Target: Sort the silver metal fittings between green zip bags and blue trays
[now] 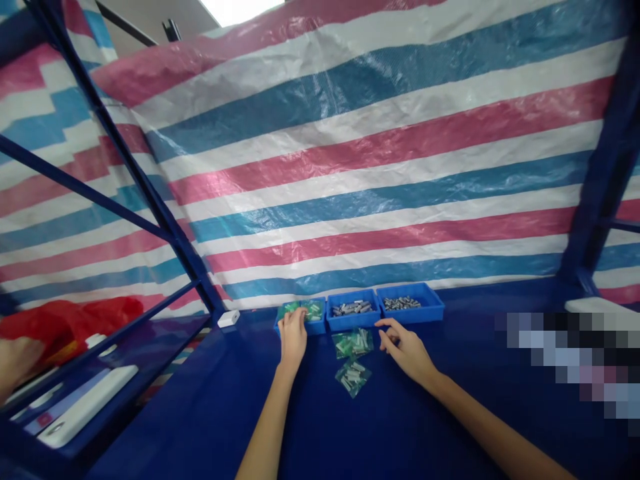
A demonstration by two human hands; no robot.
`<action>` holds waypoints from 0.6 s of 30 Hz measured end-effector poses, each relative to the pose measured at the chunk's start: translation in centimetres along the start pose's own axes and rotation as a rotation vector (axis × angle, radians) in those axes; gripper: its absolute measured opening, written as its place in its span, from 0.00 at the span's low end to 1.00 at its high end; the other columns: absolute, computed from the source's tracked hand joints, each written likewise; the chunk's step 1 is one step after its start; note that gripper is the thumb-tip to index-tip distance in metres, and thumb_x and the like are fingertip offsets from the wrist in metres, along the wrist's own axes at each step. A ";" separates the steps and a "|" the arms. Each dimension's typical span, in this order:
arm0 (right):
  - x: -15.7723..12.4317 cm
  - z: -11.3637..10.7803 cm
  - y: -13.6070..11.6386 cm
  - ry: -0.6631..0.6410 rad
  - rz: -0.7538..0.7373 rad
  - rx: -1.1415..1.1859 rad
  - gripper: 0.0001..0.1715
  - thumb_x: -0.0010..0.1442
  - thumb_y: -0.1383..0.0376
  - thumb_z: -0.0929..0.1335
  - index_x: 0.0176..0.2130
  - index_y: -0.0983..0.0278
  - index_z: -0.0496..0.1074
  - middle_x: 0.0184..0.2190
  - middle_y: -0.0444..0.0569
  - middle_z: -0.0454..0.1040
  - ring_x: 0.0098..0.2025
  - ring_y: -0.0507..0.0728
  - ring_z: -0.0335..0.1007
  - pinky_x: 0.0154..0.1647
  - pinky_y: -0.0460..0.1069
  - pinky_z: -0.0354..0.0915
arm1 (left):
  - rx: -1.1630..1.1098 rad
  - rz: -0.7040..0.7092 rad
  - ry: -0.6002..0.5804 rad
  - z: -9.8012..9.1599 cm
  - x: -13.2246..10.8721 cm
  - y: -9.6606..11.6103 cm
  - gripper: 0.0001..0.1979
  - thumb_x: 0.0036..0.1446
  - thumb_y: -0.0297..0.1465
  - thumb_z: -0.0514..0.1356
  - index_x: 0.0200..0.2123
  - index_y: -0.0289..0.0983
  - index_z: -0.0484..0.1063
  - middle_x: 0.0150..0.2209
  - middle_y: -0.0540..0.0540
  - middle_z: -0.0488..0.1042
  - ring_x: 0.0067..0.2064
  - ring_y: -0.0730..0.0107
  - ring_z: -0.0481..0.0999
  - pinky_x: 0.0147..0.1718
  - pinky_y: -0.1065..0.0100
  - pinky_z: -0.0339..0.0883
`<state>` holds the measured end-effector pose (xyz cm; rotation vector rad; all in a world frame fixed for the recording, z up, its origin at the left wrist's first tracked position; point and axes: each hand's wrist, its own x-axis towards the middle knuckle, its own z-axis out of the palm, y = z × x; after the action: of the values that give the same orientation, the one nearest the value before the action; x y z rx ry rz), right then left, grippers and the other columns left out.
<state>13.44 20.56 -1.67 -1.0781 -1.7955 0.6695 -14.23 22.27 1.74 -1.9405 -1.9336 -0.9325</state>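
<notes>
My left hand reaches over the left blue bin, its fingers bent and closed on a small plastic bag among the green-printed bags there. Its fingertips are partly hidden. My right hand hovers in front of the right blue bin, index finger stretched and the others loosely curled, with nothing visible in it. Between my hands lie a green-printed bag of metal parts and, closer to me, a clear bag of metal pins. Grey metal pins fill the middle bin; small metal pieces lie in the right one.
A white block-like object sits by the left post of the blue table. Striped sheeting hangs behind. Beyond the left frame bars are another person's hand, red bag and white power strip.
</notes>
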 end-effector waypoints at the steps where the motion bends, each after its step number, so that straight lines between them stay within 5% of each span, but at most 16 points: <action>1: 0.0 0.0 0.0 -0.006 0.001 -0.002 0.16 0.60 0.57 0.58 0.45 0.59 0.65 0.23 0.41 0.72 0.26 0.54 0.70 0.30 0.48 0.63 | 0.034 -0.010 0.001 0.0 0.0 0.1 0.15 0.62 0.30 0.43 0.38 0.39 0.69 0.38 0.43 0.72 0.41 0.60 0.67 0.42 0.58 0.57; 10: 0.1 0.1 -0.2 -0.011 0.016 -0.118 0.13 0.57 0.61 0.60 0.41 0.57 0.68 0.27 0.42 0.72 0.29 0.54 0.69 0.32 0.48 0.64 | 0.164 0.012 -0.013 0.0 -0.2 0.3 0.16 0.61 0.35 0.47 0.31 0.37 0.71 0.35 0.42 0.72 0.43 0.57 0.67 0.45 0.55 0.56; 18: -0.1 -0.1 -0.9 -0.270 -0.161 -0.289 0.27 0.56 0.61 0.63 0.56 0.54 0.61 0.56 0.49 0.63 0.57 0.61 0.56 0.55 0.60 0.53 | 0.156 0.073 0.112 -1.5 -0.7 3.8 0.12 0.60 0.34 0.48 0.38 0.37 0.69 0.41 0.40 0.67 0.43 0.57 0.65 0.43 0.57 0.56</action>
<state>13.19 20.01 -1.01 -1.0525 -2.2385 0.4847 -10.94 20.48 3.49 -1.8187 -1.8034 -0.8256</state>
